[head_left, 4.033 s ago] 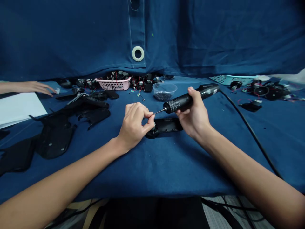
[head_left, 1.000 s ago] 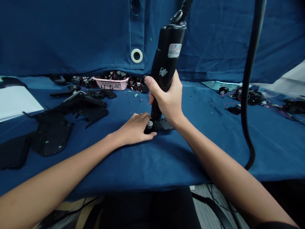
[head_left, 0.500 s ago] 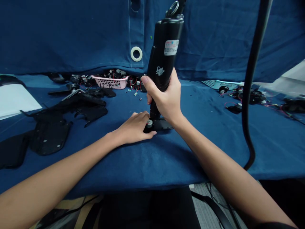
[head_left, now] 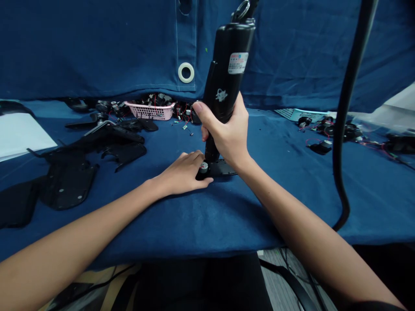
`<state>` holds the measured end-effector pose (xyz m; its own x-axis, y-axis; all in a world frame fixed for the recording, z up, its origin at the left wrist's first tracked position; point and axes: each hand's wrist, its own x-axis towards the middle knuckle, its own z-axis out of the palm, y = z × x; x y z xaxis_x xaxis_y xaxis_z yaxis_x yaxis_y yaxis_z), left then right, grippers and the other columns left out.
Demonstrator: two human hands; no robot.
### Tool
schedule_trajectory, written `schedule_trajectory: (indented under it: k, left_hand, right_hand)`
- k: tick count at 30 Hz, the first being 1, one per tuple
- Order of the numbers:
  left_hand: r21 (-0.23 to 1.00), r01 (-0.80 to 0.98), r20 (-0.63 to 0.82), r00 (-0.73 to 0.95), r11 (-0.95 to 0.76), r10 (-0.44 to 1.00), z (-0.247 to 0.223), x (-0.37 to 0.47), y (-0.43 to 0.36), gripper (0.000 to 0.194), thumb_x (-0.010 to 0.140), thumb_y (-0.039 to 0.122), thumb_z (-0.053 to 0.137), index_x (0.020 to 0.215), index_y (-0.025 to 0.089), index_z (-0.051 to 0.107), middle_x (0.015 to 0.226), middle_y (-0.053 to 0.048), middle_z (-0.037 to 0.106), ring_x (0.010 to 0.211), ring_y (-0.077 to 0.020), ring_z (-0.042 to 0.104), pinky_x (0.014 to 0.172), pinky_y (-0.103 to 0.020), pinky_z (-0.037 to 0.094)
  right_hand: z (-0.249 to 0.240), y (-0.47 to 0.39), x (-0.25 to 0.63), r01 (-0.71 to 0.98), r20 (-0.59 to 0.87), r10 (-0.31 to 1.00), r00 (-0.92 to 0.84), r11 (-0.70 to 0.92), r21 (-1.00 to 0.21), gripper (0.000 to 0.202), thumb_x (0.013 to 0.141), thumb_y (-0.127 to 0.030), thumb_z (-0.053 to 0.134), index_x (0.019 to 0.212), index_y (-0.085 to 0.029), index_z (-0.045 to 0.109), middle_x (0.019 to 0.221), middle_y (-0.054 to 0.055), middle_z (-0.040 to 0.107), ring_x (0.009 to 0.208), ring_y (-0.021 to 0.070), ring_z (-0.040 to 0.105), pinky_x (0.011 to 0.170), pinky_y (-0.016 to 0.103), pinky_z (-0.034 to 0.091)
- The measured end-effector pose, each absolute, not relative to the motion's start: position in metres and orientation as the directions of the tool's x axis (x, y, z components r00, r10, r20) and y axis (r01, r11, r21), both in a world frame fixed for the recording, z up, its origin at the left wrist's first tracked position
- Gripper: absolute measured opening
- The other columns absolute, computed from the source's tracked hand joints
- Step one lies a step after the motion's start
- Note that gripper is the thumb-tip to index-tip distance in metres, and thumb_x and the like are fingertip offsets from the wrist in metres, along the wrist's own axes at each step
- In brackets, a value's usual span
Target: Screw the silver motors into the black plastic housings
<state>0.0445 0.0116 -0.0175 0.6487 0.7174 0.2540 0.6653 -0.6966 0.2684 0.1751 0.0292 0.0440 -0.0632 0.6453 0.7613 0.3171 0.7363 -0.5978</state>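
My right hand (head_left: 229,134) is wrapped round a black electric screwdriver (head_left: 228,65) with a white label and a metal ring at its top. The tool stands nearly upright, leaning a little to the right, its lower end down at a flat black plastic part (head_left: 222,168) on the blue cloth. My left hand (head_left: 183,172) grips the left end of that part, fingers behind and thumb in front. A small round silver motor-like piece (head_left: 204,166) sits there beside the thumb and fingers. The screwdriver's tip and any screw under it are hidden.
Several black plastic shells (head_left: 69,181) lie at left near white paper (head_left: 24,136). Behind stands a pink basket (head_left: 152,111) of small wired parts. A light-blue basket (head_left: 303,114) and wired parts (head_left: 340,129) are at right. A thick black cable (head_left: 342,129) hangs at right.
The screwdriver's upper end has leaned slightly to the right, with my right hand shifting a little along with it. My left hand and the black plastic part stay in place.
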Motion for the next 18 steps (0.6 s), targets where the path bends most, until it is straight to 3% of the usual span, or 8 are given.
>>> schedule_trajectory:
  k: [18]
  left_hand:
    - [0.274, 0.665, 0.250, 0.649, -0.695, 0.719, -0.0173, 0.0447, 0.0111, 0.060, 0.088, 0.050, 0.056, 0.137, 0.020, 0.037, 0.128, -0.012, 0.055, 0.110, -0.0300, 0.056, 0.093, -0.045, 0.041]
  right_hand:
    - [0.0443, 0.0303, 0.1749, 0.297, 0.763, 0.644, -0.062, 0.741, -0.602, 0.047, 0.086, -0.068, 0.047, 0.108, -0.027, 0.041, 0.084, -0.001, 0.061, 0.067, 0.0135, 0.068, 0.051, 0.027, 0.053]
